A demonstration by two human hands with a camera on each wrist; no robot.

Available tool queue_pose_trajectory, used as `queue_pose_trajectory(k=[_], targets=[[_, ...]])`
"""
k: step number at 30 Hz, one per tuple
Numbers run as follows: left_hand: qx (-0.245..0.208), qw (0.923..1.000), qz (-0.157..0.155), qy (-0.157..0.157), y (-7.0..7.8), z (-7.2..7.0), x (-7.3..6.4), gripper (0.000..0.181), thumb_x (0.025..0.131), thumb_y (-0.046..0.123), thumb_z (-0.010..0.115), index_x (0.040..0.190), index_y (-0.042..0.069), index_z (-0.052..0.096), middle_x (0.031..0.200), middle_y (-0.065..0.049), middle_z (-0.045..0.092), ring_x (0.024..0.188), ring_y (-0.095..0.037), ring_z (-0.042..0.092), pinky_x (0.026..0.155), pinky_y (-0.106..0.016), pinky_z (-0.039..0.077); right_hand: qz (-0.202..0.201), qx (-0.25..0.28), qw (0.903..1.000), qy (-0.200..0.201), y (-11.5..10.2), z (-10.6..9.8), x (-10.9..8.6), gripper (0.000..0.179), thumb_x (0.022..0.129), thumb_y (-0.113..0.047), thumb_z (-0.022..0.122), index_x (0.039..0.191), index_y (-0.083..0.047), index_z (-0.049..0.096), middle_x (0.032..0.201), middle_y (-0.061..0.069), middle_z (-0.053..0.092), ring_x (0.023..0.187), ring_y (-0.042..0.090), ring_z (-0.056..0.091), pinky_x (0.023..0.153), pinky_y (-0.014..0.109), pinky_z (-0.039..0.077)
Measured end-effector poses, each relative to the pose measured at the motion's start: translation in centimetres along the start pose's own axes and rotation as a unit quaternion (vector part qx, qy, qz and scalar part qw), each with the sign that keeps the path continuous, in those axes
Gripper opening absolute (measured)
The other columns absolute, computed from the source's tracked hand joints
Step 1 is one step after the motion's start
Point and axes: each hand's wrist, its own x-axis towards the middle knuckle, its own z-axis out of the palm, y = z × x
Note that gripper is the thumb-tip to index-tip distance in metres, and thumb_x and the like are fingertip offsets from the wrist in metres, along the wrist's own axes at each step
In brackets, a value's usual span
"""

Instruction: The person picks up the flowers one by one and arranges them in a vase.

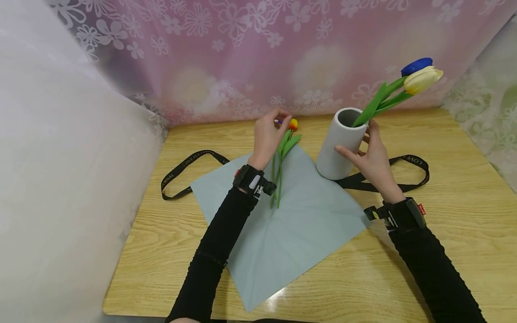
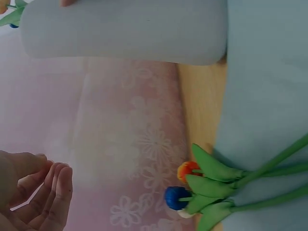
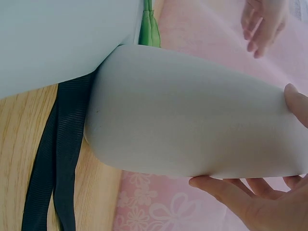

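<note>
My right hand [image 1: 373, 157] grips the white cylindrical vase [image 1: 337, 150] near its upper part, thumb on the front. A pale yellow tulip [image 1: 422, 80] and a blue tulip [image 1: 416, 66] lean out of its mouth to the right. To the left, my left hand [image 1: 269, 134] hovers over the far end of the blue-grey wrapping paper [image 1: 299, 233], its fingers loosely curled with nothing between them. Just below that hand lie several artificial tulips on the paper; the left wrist view shows an orange bloom [image 2: 187, 171] and a blue bloom [image 2: 177, 198] among their green leaves [image 2: 216, 187].
A black printed ribbon runs under the paper, with its left loop [image 1: 177, 172] and right loop [image 1: 420, 168] spread on the wooden table [image 1: 161, 269]. Behind the table hangs a pink flowered curtain [image 1: 250, 58]. A white wall [image 1: 72, 179] rises on the left.
</note>
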Motion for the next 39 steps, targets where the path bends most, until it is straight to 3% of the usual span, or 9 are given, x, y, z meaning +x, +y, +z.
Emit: queue_pose_trajectory(k=[13, 19, 23, 28, 30, 32, 35, 39], targets=[[0.022, 0.9986, -0.048, -0.012, -2.7, 1.0, -1.8, 0.019, 0.101, 0.017, 0.066, 0.110, 0.002, 0.072, 0.104, -0.012, 0.074, 0.088, -0.024, 0.072, 0.079, -0.024, 0.056, 0.005, 0.007, 1.0000, -0.001, 0.1, 0.0, 0.0, 0.096, 0.090, -0.014, 0.079, 0.161, -0.025, 0.015, 0.160, 0.014, 0.028, 0.141, 0.048, 0.038, 0.097, 0.074, 0.042], [0.043, 0.9955, -0.081, -0.023, -3.5, 1.2, -2.5, 0.019, 0.100, 0.017, 0.067, 0.109, 0.001, 0.072, 0.100, -0.014, 0.075, 0.083, -0.025, 0.072, 0.072, -0.030, 0.056, 0.004, 0.005, 1.0000, -0.001, 0.1, 0.1, 0.1, 0.096, 0.090, -0.013, 0.079, 0.161, -0.024, 0.015, 0.160, 0.015, 0.029, 0.140, 0.049, 0.038, 0.097, 0.075, 0.041], [0.065, 0.9895, -0.119, -0.051, -4.2, 1.6, -2.9, 0.022, 0.099, 0.017, 0.068, 0.111, 0.000, 0.072, 0.098, -0.015, 0.075, 0.080, -0.026, 0.070, 0.067, -0.034, 0.055, 0.002, 0.005, 1.0000, -0.001, 0.0, 0.1, 0.1, 0.096, 0.090, -0.013, 0.079, 0.161, -0.024, 0.015, 0.160, 0.015, 0.029, 0.140, 0.049, 0.039, 0.097, 0.075, 0.041], [0.106, 0.9743, -0.167, -0.108, -5.0, 2.2, -3.2, 0.026, 0.100, 0.020, 0.068, 0.115, -0.001, 0.071, 0.097, -0.014, 0.076, 0.080, -0.024, 0.071, 0.066, -0.030, 0.054, 0.000, 0.005, 1.0000, 0.001, 0.1, 0.1, 0.1, 0.095, 0.090, -0.013, 0.079, 0.160, -0.024, 0.015, 0.160, 0.015, 0.029, 0.140, 0.049, 0.039, 0.097, 0.075, 0.041], [0.123, 0.9679, -0.174, -0.133, -5.2, 2.4, -3.4, 0.023, 0.099, 0.021, 0.068, 0.105, -0.001, 0.073, 0.087, -0.012, 0.074, 0.072, -0.022, 0.068, 0.060, -0.026, 0.049, -0.002, 0.004, 1.0000, 0.002, 0.1, 0.1, 0.1, 0.095, 0.090, -0.012, 0.079, 0.161, -0.024, 0.016, 0.160, 0.015, 0.029, 0.139, 0.050, 0.039, 0.097, 0.075, 0.041], [0.131, 0.9614, -0.182, -0.160, -5.4, 2.5, -3.5, 0.025, 0.098, 0.022, 0.069, 0.084, 0.001, 0.071, 0.069, -0.007, 0.066, 0.060, -0.017, 0.061, 0.052, -0.022, 0.042, -0.005, 0.003, 1.0000, 0.003, 0.1, 0.1, 0.0, 0.096, 0.090, -0.012, 0.079, 0.161, -0.023, 0.016, 0.160, 0.015, 0.029, 0.139, 0.050, 0.039, 0.098, 0.075, 0.040], [0.137, 0.9540, -0.188, -0.190, -5.7, 2.8, -3.6, 0.044, 0.097, 0.023, 0.071, 0.058, 0.008, 0.056, 0.052, 0.000, 0.046, 0.048, -0.011, 0.048, 0.045, -0.020, 0.032, -0.005, 0.002, 1.0000, 0.003, 0.1, 0.1, 0.0, 0.096, 0.090, -0.012, 0.079, 0.161, -0.023, 0.016, 0.160, 0.015, 0.029, 0.139, 0.050, 0.039, 0.098, 0.075, 0.039], [0.139, 0.9524, -0.181, -0.202, -5.9, 3.1, -3.6, 0.054, 0.094, 0.020, 0.075, 0.050, 0.013, 0.045, 0.048, 0.004, 0.034, 0.045, -0.008, 0.040, 0.042, -0.019, 0.030, -0.003, 0.002, 1.0000, 0.002, 0.0, 0.1, 0.0, 0.096, 0.090, -0.012, 0.079, 0.160, -0.023, 0.016, 0.160, 0.015, 0.029, 0.139, 0.050, 0.039, 0.098, 0.075, 0.039]])
